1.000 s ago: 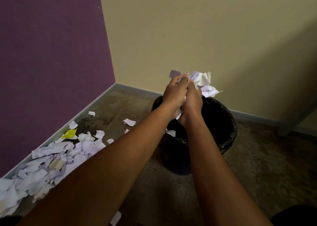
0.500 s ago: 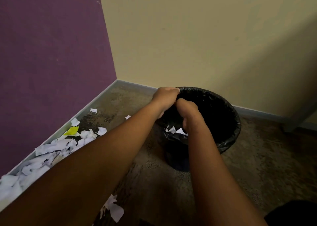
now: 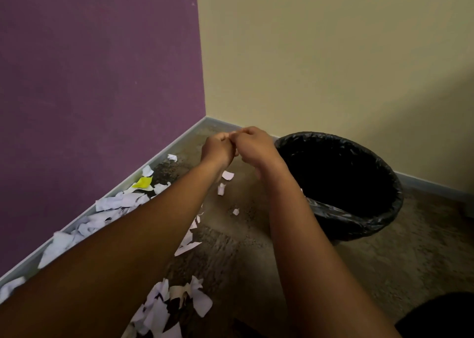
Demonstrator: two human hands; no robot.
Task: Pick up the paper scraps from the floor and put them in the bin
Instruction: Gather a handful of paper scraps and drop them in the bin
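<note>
My left hand [image 3: 218, 146] and my right hand [image 3: 252, 145] are held together as loose fists above the floor, just left of the bin. No paper shows in either. The round bin [image 3: 384, 214] has a black bag liner and stands at the right; its inside is dark. White paper scraps [image 3: 115, 201] lie in a strip along the purple wall's baseboard, with one yellow scrap [image 3: 142, 182] among them. Small bits [image 3: 227, 175] lie under my hands. Another clump of scraps [image 3: 174, 304] lies near the bottom edge.
A purple wall [image 3: 97, 81] on the left meets a beige wall [image 3: 333, 55] in the corner behind my hands. The floor is brown carpet [image 3: 359, 273]. A dark shape [image 3: 441, 317] fills the bottom right corner.
A second ago both hands held a bunch of scraps above the bin, then dipped into it. Now they are out, to the bin's left, with no paper in them.
</note>
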